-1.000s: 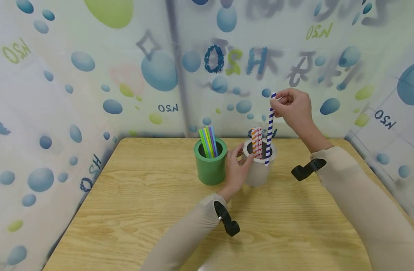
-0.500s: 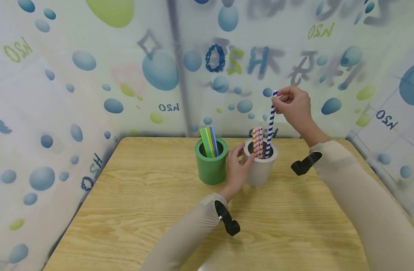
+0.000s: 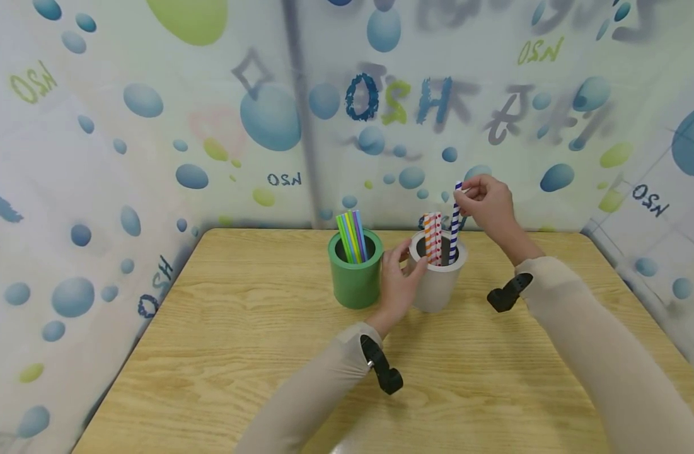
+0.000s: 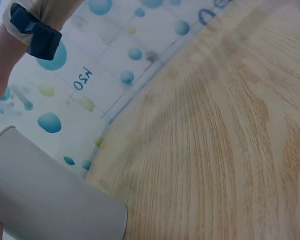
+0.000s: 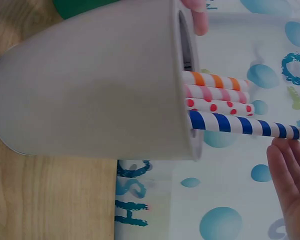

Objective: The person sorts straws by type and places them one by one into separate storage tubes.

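Note:
My right hand pinches the top of a blue-and-white striped paper straw. Its lower end is inside the white cup, and in the right wrist view the straw leans out past the rim. Beside it in the cup stand an orange-striped straw, a pink-striped one and a red-dotted one. My left hand grips the white cup from the left, thumb near the front rim. The left wrist view shows the cup's side, with just a fingertip at the lower left.
A green cup holding several bright plastic straws stands just left of my left hand. Both cups are near the back edge of the wooden table. A patterned curtain hangs behind and at the sides.
My right hand first lifts the striped straw slightly and brings its lower end from the front of the cup into the opening, then lowers it inside. The left hand keeps its place.

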A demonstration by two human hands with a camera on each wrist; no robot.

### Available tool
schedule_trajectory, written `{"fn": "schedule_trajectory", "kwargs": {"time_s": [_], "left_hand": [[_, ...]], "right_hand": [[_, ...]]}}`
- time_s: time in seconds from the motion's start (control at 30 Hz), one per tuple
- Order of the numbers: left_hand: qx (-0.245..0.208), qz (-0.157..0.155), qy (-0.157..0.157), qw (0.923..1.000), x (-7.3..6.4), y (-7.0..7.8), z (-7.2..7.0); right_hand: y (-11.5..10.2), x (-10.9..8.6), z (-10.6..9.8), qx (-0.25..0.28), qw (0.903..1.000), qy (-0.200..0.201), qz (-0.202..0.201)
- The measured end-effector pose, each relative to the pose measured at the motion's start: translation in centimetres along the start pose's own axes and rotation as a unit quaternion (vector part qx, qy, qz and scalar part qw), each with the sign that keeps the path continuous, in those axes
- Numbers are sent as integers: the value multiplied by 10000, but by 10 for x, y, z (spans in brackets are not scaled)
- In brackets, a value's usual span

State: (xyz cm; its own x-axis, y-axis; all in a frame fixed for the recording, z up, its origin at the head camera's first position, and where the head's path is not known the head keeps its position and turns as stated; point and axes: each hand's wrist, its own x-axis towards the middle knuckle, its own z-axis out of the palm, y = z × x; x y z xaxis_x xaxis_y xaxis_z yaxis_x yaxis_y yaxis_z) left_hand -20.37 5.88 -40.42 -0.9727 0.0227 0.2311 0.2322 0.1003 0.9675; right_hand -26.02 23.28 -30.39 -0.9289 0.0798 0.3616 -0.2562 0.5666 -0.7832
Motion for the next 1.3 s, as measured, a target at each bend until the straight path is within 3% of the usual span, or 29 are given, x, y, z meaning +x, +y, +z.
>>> {"fn": "schedule_trajectory", "kwargs": {"time_s": [0.6,1.0,1.3], "left_hand": [[-9,61,60,10000,0,0,1],[68,59,93,9999,0,1,0],[30,-15,73,10000,0,1,1]], "right_hand": [[26,-14,12,-81,9976,-632,284],[28,-14,16,-436,9932,-1063,185],[24,-14,15,-533,9891,-1317,375]]}}
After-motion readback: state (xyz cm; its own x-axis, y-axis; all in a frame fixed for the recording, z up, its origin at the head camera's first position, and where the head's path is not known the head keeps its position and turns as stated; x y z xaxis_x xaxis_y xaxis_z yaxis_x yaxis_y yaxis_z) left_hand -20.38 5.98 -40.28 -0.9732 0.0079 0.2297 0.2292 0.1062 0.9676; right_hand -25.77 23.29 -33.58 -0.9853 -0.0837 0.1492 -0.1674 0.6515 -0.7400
